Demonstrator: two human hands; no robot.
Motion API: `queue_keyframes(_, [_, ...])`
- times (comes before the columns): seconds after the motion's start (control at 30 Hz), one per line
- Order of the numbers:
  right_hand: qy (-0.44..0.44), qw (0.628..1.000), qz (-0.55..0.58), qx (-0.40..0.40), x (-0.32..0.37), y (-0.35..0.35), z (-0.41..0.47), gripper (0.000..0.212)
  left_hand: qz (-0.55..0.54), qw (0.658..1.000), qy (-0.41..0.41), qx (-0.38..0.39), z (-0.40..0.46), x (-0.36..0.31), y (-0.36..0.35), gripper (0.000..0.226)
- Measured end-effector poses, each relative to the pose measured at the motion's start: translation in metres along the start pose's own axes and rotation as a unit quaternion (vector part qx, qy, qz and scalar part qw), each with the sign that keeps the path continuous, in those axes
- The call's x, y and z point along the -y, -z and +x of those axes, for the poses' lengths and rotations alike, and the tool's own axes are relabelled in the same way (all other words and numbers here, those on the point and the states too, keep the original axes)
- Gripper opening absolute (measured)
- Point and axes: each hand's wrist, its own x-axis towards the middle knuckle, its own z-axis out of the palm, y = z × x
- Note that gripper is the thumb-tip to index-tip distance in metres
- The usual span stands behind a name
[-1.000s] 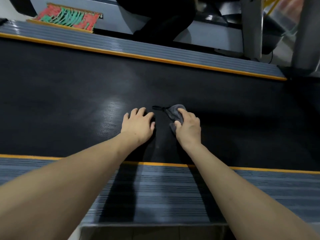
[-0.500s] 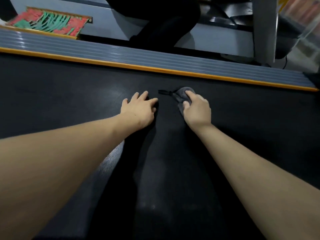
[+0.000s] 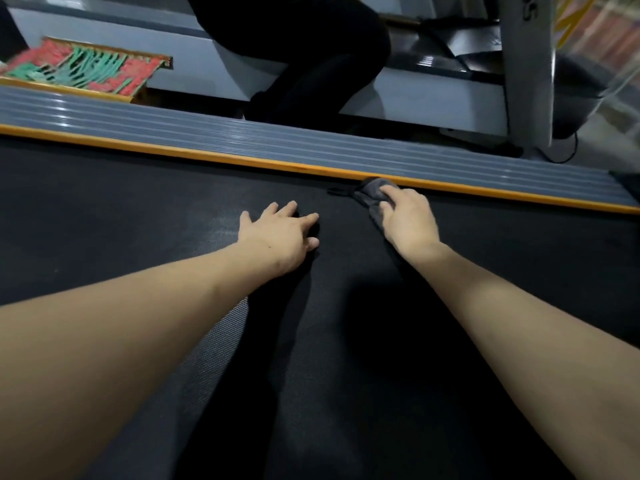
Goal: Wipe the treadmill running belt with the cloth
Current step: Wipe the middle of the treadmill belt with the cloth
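Observation:
The black textured running belt [image 3: 138,209] fills most of the view. My right hand [image 3: 408,220] presses a small dark grey cloth [image 3: 372,194] flat on the belt, right at the orange strip of the far side rail. A thin loop of the cloth sticks out to the left. My left hand [image 3: 280,233] rests palm down on the belt with fingers spread, a little left of the cloth and holding nothing.
Beyond the belt runs a grey ribbed side rail [image 3: 311,147] edged in orange. A person in black trousers [image 3: 311,64] crouches behind it. A red and green patterned mat [image 3: 79,67] lies at far left. A grey upright post [image 3: 526,71] stands at right.
Both hands have slid away from me across the belt. The cloth moved from mid-belt to the far orange edge under my right hand. The near side rail has left the view.

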Motion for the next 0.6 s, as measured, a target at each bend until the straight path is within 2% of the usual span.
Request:
queue_keyframes(0.17, [-0.092, 0.995, -0.012, -0.035, -0.054, 0.022, -0.005, 0.036, -0.02, 0.997, 0.032, 0.063, 0.017, -0.023, -0.006, 0.064])
queue_keyframes(0.33, [-0.126, 0.99, -0.008, -0.058, -0.004, 0.001, -0.005, 0.032, -0.02, 0.997, 0.032, 0.066, 0.019, -0.023, -0.009, 0.064])
queue_keyframes(0.5, [0.006, 0.999, 0.037, -0.004, 0.06, -0.029, -0.004, 0.032, -0.017, 0.997, 0.04, 0.07, 0.018, -0.022, -0.009, 0.064])
queue_keyframes(0.6, [0.073, 0.996, 0.041, 0.029, 0.034, -0.017, -0.001, 0.035, -0.012, 0.996, 0.043, 0.075, 0.02, -0.021, -0.009, 0.064])
